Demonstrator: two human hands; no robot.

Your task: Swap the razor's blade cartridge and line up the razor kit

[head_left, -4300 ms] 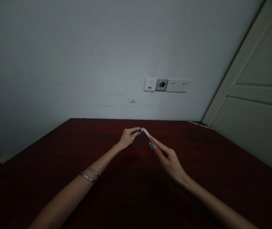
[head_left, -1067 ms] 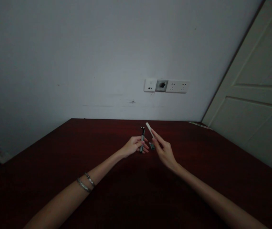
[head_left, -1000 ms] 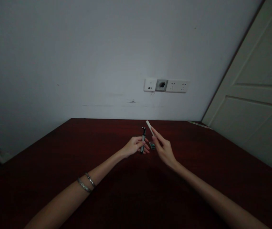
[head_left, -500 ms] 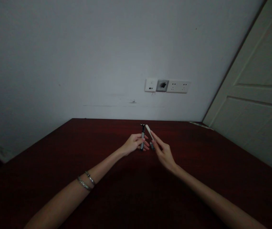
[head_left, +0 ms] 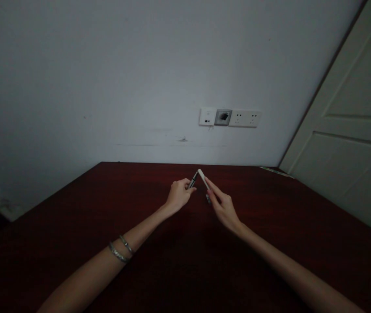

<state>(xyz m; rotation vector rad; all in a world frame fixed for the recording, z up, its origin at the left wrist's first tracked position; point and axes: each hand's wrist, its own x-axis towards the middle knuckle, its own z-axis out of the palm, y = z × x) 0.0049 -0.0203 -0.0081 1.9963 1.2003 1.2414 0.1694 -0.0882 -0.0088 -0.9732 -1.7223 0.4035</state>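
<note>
My left hand (head_left: 178, 195) is closed around the handle of a slim black-and-silver razor (head_left: 193, 180), which leans up to the right. Its head meets or nearly meets the top of a slim white stick-like thing (head_left: 201, 174); whether they touch I cannot tell. My right hand (head_left: 225, 209) pinches this white thing between thumb and fingers, tilted up to the left. A small patterned dark-and-white piece (head_left: 208, 198) shows beside the right thumb, partly hidden. Both hands are above the dark red table (head_left: 159, 269).
Behind the table stands a pale wall (head_left: 140, 78) with a row of sockets (head_left: 244, 118). A light panelled door (head_left: 358, 108) is at the right. A thin light strip (head_left: 276, 172) lies at the table's back right edge.
My left hand has turned, tipping the razor from upright to leaning right, its head now by the white thing's top. The left fingers have curled in. My right hand has hardly moved.
</note>
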